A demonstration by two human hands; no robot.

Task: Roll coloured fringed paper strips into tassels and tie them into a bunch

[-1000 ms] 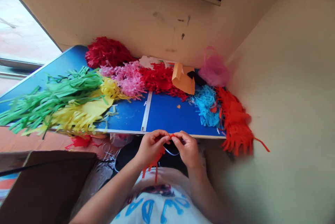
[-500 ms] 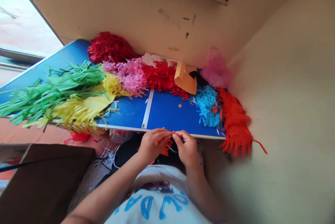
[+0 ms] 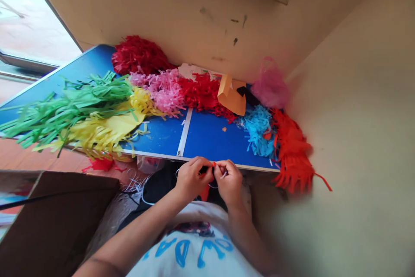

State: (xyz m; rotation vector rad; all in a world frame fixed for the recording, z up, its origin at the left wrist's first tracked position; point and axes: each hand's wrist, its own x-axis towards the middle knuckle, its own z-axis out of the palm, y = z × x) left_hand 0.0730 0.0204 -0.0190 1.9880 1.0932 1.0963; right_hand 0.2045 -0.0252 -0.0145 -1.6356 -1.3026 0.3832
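Note:
My left hand [image 3: 192, 178] and my right hand [image 3: 230, 183] meet just in front of the table's near edge, fingertips almost touching. Both are closed in a pinch on a small bit of red-orange paper [image 3: 214, 164]. More of this orange paper [image 3: 205, 192] shows below, between my hands over my lap. A thin white string [image 3: 223, 175] passes by the fingers of my right hand; its path behind the fingers is partly hidden.
Fringed tissue paper in green [image 3: 61, 110], yellow [image 3: 106, 130], pink [image 3: 164, 89], red [image 3: 202, 93], blue [image 3: 257, 130] and orange [image 3: 292, 151] lies on the blue table [image 3: 214, 138]. A cardboard box [image 3: 58, 221] stands at left. Walls rise behind and at right.
The fingers of my left hand have curled in more, and the orange paper beneath has shifted. The white string shows more plainly by my right fingers. The view has tilted slightly.

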